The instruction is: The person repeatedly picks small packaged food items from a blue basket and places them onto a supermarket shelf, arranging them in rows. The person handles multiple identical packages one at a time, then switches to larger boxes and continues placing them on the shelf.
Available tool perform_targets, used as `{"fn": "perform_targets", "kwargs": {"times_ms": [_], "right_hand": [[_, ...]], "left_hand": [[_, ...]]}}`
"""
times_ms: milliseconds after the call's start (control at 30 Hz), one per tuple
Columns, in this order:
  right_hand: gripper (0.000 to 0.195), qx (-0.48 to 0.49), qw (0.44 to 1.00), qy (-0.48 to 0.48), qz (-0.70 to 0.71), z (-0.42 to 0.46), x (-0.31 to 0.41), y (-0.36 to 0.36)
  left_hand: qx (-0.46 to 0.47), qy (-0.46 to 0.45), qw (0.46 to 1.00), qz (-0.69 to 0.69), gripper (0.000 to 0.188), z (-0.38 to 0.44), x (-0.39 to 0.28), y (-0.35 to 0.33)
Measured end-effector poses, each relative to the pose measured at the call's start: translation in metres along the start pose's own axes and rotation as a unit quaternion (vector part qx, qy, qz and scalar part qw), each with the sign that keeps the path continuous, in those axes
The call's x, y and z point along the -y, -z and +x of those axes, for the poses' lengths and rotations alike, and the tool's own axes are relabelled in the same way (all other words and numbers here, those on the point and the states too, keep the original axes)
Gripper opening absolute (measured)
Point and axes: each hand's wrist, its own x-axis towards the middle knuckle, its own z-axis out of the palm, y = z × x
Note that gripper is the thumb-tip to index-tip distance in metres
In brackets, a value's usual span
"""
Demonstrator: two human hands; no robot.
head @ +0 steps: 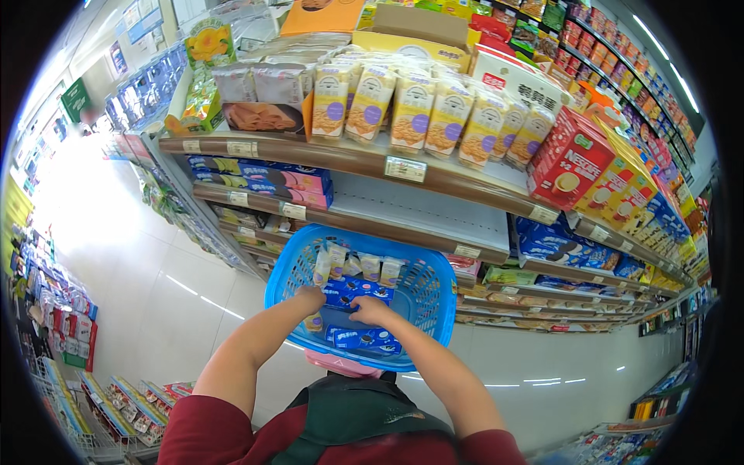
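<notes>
A blue plastic basket [447, 302] is before me, below a shelf. Inside it my left hand [311, 299] reaches to the left end of a blue biscuit box [349, 290], and my right hand [369, 311] has its fingers at the box's lower right edge. Whether either hand grips the box is unclear. Several yellow-and-white snack packets [371, 266] stand along the basket's far side. Nearer me lies another blue box [366, 339], and one more packet [314, 322] is beneath my left wrist.
The upper shelf [325, 154] holds rows of similar yellow packets [412, 110] and a red Nescafe box [569, 157]. Below, biscuit boxes [261, 177] sit at the left of the second shelf [418, 215]. Wire racks [110, 401] stand at the lower left.
</notes>
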Motion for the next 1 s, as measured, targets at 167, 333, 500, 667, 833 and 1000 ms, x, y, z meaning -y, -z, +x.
{"fn": "perform_targets", "kwargs": {"times_ms": [167, 333, 500, 667, 833, 1000], "right_hand": [[0.055, -0.017, 0.998, 0.058, -0.010, -0.015, 0.014, 0.005], [0.057, -0.163, 0.979, 0.119, 0.019, -0.059, 0.050, 0.052], [0.052, -0.284, 0.940, 0.174, 0.070, -0.140, 0.097, 0.146], [0.049, -0.437, 0.874, 0.199, -0.077, -0.223, 0.126, 0.242], [0.044, -0.547, 0.819, 0.149, -0.092, -0.269, 0.148, 0.331], [0.031, -0.595, 0.789, 0.079, -0.131, -0.244, 0.119, 0.364]], "left_hand": [[-0.118, -0.104, 0.987, 0.040, 0.030, -0.030, 0.000, 0.027], [-0.136, -0.173, 0.962, -0.159, 0.033, -0.102, -0.014, 0.142], [-0.336, -0.287, 0.870, -0.218, 0.037, -0.157, -0.019, 0.234], [-0.487, -0.370, 0.765, -0.201, 0.039, -0.204, -0.050, 0.338], [-0.642, -0.364, 0.655, -0.164, 0.042, -0.196, -0.079, 0.431], [-0.674, -0.368, 0.627, -0.132, 0.037, -0.149, -0.082, 0.477]]}}
